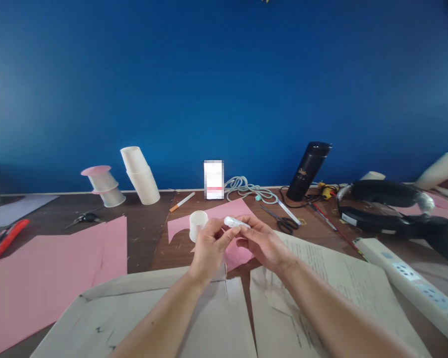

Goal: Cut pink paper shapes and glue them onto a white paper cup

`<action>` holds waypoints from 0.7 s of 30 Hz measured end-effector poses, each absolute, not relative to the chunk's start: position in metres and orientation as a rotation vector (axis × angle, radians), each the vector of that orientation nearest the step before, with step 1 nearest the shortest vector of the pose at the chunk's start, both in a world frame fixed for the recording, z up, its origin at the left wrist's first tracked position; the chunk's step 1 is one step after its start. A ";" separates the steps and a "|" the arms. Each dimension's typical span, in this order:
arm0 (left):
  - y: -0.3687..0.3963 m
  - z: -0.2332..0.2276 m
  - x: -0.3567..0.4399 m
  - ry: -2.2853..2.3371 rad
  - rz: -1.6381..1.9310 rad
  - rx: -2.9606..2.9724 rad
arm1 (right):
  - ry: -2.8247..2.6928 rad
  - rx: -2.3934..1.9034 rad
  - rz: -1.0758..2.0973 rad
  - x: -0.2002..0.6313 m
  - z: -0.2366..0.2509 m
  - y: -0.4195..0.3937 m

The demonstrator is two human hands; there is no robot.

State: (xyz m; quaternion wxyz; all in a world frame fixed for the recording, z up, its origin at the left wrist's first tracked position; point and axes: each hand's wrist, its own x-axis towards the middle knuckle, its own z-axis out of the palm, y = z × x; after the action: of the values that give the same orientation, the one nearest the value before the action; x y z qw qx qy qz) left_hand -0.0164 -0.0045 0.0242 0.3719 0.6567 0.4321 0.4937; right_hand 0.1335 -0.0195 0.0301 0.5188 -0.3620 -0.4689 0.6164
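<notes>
My left hand [208,251] and my right hand [266,243] meet in the middle of the view, both closed on a small white tube [231,222]. Its rounded end points left, and my fingers cover part of it. Just beyond my left hand stands a short white paper cup [197,224]. Under the hands lies pink paper [227,209] with curved cut-outs. Black-handled scissors [285,223] lie to the right of my right hand.
Pink sheets [52,268] and red-handled pliers [9,241] lie left. Stacked paper cups [142,179], a cup piece with pink discs [102,185], a phone [214,179] and a black flask [309,171] stand along the wall. A power strip [406,283] and headphones [384,214] lie right.
</notes>
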 end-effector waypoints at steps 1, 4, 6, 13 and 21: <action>-0.005 0.025 -0.017 1.114 1.297 1.713 | -1.154 -0.888 1.441 0.133 0.030 -0.020; -0.006 0.026 -0.019 1.156 1.396 1.866 | -1.229 -0.980 1.250 0.135 0.030 -0.019; -0.006 0.024 -0.020 1.205 1.409 1.979 | -1.280 -1.063 1.090 0.137 0.033 -0.021; -0.004 0.013 -0.019 1.197 1.378 2.264 | -1.426 -1.153 0.960 0.136 0.049 -0.031; -0.002 0.011 -0.022 1.144 1.371 2.379 | -1.390 -1.091 1.080 0.133 0.041 -0.027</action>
State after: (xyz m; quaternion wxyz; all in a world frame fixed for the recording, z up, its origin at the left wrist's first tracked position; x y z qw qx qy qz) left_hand -0.0220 -0.0020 0.0110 0.0831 0.7970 0.3833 0.4593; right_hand 0.1331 -0.0270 0.0406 0.5103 -0.4532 -0.5772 0.4484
